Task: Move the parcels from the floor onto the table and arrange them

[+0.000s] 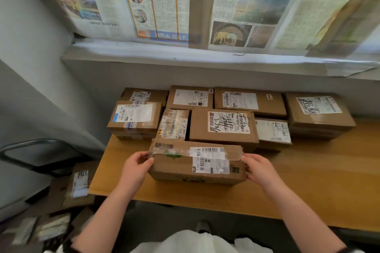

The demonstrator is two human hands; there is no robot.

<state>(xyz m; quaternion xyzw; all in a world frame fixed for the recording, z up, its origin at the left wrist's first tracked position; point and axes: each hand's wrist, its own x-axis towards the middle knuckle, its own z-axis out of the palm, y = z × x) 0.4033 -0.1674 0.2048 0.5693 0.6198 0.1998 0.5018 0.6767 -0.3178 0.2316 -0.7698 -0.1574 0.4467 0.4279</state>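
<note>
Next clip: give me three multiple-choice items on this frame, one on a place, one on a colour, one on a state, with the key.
1. Where is the held parcel? A on the floor; B on the table, in front of the other parcels; C on the window ledge.
2. What colour is the table top? A white; B black; C light wood.
3. How do the hands stand? A both grip the parcel's ends; B only one touches it; C both hang free.

Key: 1 B, it sits nearest the table's front edge; 2 C, the bare surface is yellowish wood; 3 A, the left hand and right hand each curl round an end.
</note>
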